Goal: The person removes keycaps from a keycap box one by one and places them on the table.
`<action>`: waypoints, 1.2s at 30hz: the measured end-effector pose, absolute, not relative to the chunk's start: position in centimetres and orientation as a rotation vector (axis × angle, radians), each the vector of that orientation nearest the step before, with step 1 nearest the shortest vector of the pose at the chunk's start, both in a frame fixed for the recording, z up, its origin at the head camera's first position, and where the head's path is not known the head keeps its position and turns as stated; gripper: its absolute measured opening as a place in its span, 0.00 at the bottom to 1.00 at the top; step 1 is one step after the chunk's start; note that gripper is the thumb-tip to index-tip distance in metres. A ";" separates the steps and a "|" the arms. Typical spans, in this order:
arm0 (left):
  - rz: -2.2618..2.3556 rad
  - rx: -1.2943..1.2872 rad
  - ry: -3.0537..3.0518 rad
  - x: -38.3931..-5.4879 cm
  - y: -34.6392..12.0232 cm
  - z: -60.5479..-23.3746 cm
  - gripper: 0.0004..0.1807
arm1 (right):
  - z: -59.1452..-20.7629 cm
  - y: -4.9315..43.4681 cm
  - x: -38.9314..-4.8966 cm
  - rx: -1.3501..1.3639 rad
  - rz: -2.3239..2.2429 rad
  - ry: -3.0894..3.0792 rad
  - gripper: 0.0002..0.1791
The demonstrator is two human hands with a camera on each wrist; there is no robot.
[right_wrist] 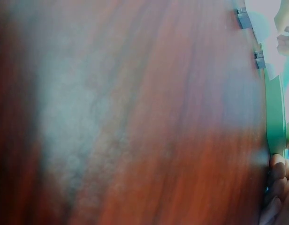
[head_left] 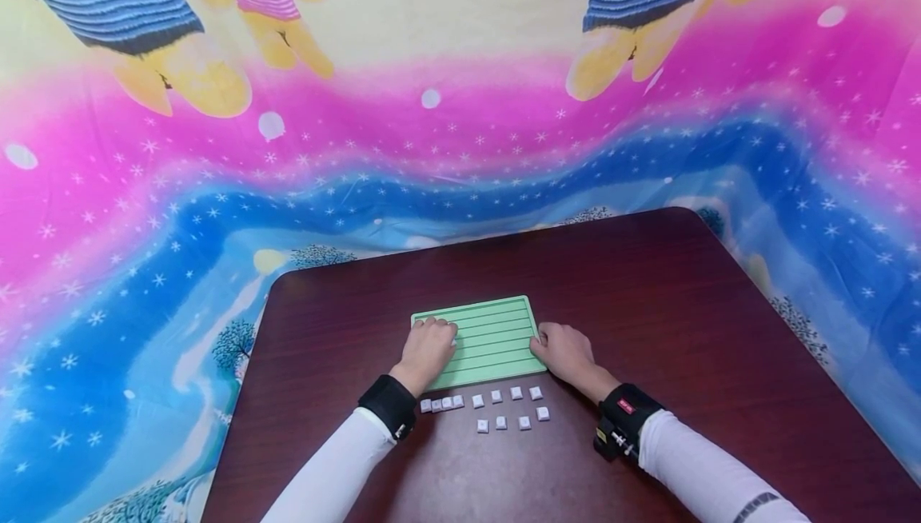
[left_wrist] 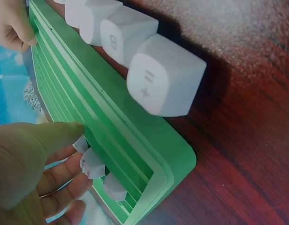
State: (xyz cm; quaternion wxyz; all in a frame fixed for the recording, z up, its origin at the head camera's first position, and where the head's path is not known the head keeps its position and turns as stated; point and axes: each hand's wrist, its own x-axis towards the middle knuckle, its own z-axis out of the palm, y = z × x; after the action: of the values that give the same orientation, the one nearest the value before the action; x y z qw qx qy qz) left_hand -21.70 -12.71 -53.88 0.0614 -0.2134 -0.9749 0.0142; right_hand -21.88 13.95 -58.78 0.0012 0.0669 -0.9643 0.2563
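A light green grooved tray [head_left: 496, 339] lies on the table. My left hand [head_left: 429, 345] is over its left part. In the left wrist view, that hand's thumb and forefinger pinch a white keycap [left_wrist: 80, 144], mostly hidden by them. Beside its fingers, two more keycaps, one of them this keycap [left_wrist: 92, 163], sit in the tray's grooves. My right hand [head_left: 566, 349] grips the tray's right edge, thumb on the rim and fingers curled at the side. In front of the tray lie several loose white keycaps [head_left: 500, 422]; one marked keycap [left_wrist: 165, 77] shows close up.
The dark reddish-brown table [head_left: 345, 323] extends around the tray on all sides. Behind it hangs a patterned cloth [head_left: 432, 139] with pink and blue bands. Both wrists wear black straps, the right strap [head_left: 627, 415] carrying a small device.
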 end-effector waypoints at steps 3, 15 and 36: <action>0.053 -0.648 -2.949 -21.8 -12.7 -54.0 0.05 | -58.8 14.0 -21.9 0.211 0.806 -3.026 0.21; 0.014 -0.659 -2.936 -21.8 -13.1 -54.4 0.04 | -58.8 14.0 -21.8 0.206 0.808 -3.036 0.21; -0.043 -0.705 -2.872 -21.3 -12.7 -53.5 0.04 | -58.5 13.9 -21.8 0.203 0.816 -3.040 0.21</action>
State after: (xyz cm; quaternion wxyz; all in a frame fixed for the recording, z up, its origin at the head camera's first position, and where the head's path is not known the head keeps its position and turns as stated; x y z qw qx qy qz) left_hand -21.32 -12.73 -53.45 0.0920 -0.2374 -0.9669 -0.0145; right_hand -21.76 13.93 -58.53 -0.0063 0.0645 -0.9638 0.2588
